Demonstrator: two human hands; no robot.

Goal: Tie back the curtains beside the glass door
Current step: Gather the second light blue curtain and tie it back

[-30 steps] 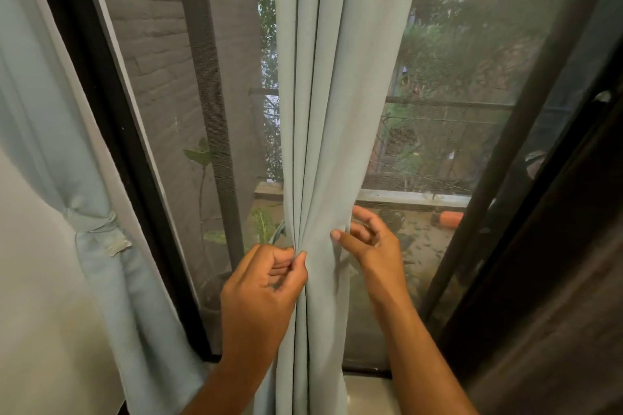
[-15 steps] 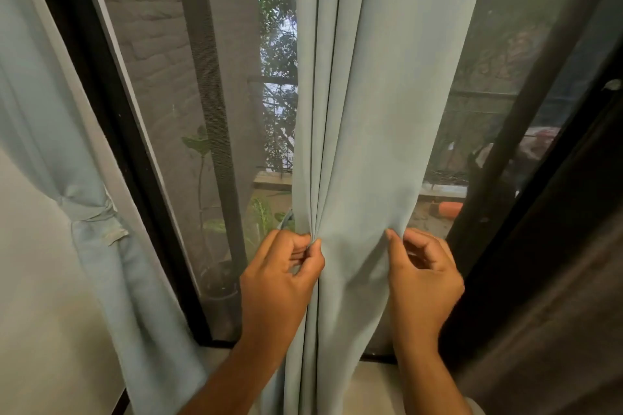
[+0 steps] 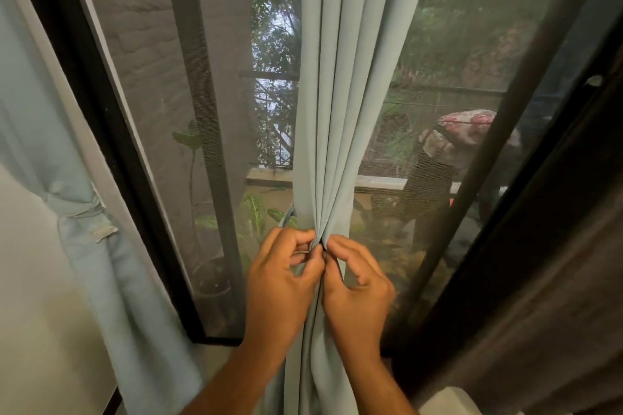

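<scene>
The pale blue curtain (image 3: 340, 94) hangs down the middle of the glass door (image 3: 438, 84), its folds gathered to a narrow waist at about 6 o'clock from the view's centre. Both hands meet at that waist. The left hand (image 3: 281, 283) has its grip clenched on the gathered folds from the 9 o'clock side, thumb and curled fingers pinching the cloth. The right hand (image 3: 359, 286) does the same from the 3 o'clock side, its fingertips touching those of the left. A thin strip of the same cloth, the tie (image 3: 287, 216), peeps out just behind the curtain at 11 o'clock from the left hand; whether either hand holds it I cannot tell.

Below the hands the curtain falls loose between the 2 forearms. At 9 o'clock, well apart, a second curtain (image 3: 84, 246) is already bound by its own band (image 3: 76, 209) against the wall (image 3: 30, 313). The black door frame (image 3: 111, 131) runs between them. Through the glass show leafy plants (image 3: 253, 212), a railing (image 3: 269, 76) and a brick wall (image 3: 141, 44).
</scene>
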